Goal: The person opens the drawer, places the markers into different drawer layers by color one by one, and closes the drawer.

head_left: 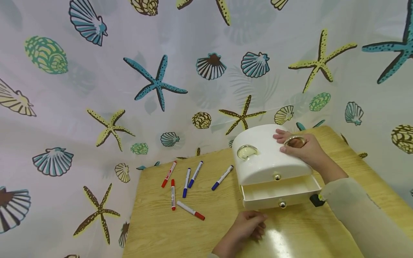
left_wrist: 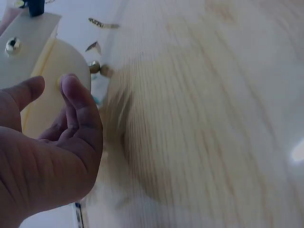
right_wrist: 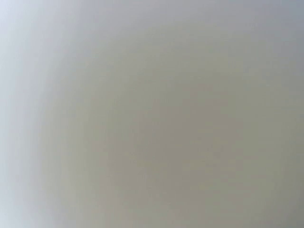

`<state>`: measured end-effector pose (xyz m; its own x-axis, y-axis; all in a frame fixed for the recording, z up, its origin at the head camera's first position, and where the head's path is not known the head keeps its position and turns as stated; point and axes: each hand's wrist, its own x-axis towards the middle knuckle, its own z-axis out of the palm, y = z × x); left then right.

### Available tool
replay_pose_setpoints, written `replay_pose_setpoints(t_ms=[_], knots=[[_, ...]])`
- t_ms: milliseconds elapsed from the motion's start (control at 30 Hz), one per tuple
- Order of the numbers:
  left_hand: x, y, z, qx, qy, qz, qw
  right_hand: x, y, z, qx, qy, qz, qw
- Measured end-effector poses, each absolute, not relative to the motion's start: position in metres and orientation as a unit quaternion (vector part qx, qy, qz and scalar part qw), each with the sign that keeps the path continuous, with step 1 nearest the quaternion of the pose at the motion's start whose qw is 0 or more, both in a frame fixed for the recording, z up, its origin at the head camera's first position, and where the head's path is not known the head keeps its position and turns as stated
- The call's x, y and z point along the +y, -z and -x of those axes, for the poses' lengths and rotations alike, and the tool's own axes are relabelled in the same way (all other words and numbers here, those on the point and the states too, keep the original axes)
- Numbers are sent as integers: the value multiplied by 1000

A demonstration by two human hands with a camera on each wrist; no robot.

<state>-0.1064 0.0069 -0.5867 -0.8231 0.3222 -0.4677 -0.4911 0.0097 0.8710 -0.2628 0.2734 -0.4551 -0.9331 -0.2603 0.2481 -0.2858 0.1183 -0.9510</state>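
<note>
Head view, nearest first: left hand (head_left: 246, 225) rests on the wooden table (head_left: 155, 229), fingers loosely curled, holding nothing — just before the white drawer box (head_left: 271, 161), whose lower drawer (head_left: 280, 195) stands open. Beyond, right hand (head_left: 301, 148) lies flat on the box top — fingers together.

A makeshift recording booth: seashell-print curtain (head_left: 193, 71) drapes behind a wooden table (head_left: 161, 229).

Bare table (head_left: 290, 236) before the open drawer (head_left: 280, 195); 6 markers (head_left: 187, 186) crowd its left.
</note>
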Motion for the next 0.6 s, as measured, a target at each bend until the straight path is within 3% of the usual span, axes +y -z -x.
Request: replay_pose_setpoints(t_ms=[600], knots=[[-40, 592, 136, 694, -684, 102, 200, 274, 455, 263, -743, -645, -176, 1]])
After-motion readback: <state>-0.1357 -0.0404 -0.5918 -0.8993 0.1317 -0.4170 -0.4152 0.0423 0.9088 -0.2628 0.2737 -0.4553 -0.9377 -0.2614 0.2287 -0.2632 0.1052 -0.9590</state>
